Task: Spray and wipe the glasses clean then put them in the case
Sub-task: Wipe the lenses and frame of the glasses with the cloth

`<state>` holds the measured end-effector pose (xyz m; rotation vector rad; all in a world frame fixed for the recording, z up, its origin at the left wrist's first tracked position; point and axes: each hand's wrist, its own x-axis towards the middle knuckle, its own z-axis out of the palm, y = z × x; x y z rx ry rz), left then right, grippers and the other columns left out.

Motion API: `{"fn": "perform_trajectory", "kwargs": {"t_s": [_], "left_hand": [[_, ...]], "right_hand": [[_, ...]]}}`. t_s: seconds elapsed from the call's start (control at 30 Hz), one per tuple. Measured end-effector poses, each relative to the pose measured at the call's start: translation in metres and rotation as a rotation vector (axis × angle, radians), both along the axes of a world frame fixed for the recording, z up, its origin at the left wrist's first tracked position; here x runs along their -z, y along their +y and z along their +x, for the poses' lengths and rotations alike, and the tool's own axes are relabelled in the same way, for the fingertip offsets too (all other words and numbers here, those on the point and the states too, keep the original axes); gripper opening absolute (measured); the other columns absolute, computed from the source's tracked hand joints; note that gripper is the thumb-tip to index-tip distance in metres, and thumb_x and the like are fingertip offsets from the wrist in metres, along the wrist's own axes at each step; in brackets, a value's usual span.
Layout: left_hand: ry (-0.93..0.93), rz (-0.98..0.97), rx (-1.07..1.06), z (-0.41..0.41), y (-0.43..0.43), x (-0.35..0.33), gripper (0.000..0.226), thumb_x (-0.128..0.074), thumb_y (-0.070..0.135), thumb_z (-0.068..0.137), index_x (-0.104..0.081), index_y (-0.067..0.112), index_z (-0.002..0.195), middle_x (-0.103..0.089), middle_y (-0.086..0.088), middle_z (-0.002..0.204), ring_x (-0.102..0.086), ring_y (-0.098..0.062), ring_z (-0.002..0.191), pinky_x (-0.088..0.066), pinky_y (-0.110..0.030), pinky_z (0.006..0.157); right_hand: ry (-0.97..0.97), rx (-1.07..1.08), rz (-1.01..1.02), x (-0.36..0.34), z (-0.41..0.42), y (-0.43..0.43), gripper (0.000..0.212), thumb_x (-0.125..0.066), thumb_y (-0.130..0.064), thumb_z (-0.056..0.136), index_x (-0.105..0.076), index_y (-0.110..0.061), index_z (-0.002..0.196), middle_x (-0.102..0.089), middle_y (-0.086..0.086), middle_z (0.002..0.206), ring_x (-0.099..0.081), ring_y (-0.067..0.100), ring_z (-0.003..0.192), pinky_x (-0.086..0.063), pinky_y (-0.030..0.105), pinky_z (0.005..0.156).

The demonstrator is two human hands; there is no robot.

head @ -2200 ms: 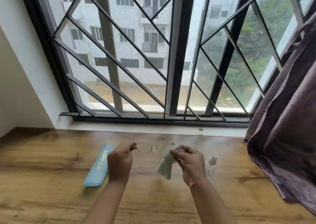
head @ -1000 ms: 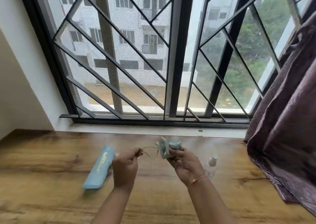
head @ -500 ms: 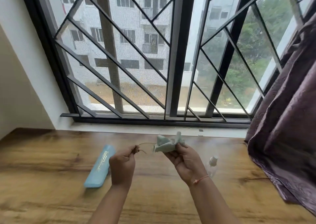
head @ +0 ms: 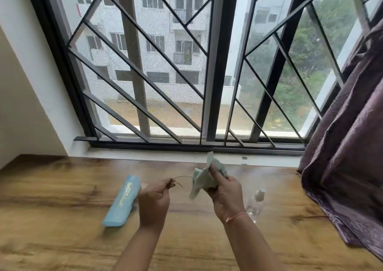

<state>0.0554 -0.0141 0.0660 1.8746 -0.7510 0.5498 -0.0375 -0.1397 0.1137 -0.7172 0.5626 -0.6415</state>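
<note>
Head view over the wooden tabletop (head: 62,188): the left hand (head: 154,200) pinches one end of the thin-framed glasses (head: 182,176) (blurred, little more than a wire), while the right hand (head: 224,194) grips a pale green cloth (head: 202,180) bunched over their other end. A blue case (head: 122,202) lies on the tabletop left of the hands; a clear spray bottle (head: 256,203) sits just to their right, near a purple curtain (head: 352,146).

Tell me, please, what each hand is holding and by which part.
The left hand pinches the glasses by one end of the thin frame. The right hand grips the cleaning cloth by its bunched middle, apparently wrapped over the other end.
</note>
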Motion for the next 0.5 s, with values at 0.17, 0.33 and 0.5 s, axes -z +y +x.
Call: {"fn": "perform_trajectory", "kwargs": {"t_s": [0.17, 0.33, 0.5], "left_hand": [[0.075, 0.002, -0.054, 0.0079, 0.0043, 0.0007, 0.023, -0.076, -0.014, 0.062, -0.075, 0.003, 0.077, -0.073, -0.005, 0.07, -0.059, 0.0, 0.067, -0.041, -0.006, 0.064], [0.077, -0.001, -0.069, 0.0071, 0.0035, 0.0005, 0.023, -0.075, -0.015, 0.062, -0.075, 0.003, 0.077, -0.073, -0.006, 0.07, -0.055, 0.004, 0.072, -0.039, -0.002, 0.065], [0.057, -0.003, -0.047, 0.0048, 0.0035, 0.0036, 0.027, -0.069, -0.019, 0.062, -0.074, 0.002, 0.079, -0.073, -0.007, 0.072, -0.059, 0.001, 0.075, -0.038, 0.003, 0.072]], "right_hand": [[-0.067, -0.126, 0.055, 0.0033, -0.0026, -0.0036, 0.019, -0.042, -0.004, 0.095, -0.057, 0.008, 0.094, -0.068, 0.026, 0.09, -0.069, 0.034, 0.082, -0.059, 0.038, 0.065], [-0.023, -0.17, -0.052, 0.0065, -0.0061, -0.0029, 0.036, -0.043, 0.029, 0.074, -0.057, 0.004, 0.096, -0.064, 0.018, 0.084, -0.068, 0.026, 0.072, -0.057, 0.031, 0.058], [0.061, -0.063, -0.077, 0.0096, -0.0001, 0.0043, 0.042, -0.072, 0.012, 0.054, -0.059, 0.005, 0.093, -0.06, 0.023, 0.092, -0.062, 0.032, 0.083, -0.056, 0.032, 0.061]]}}
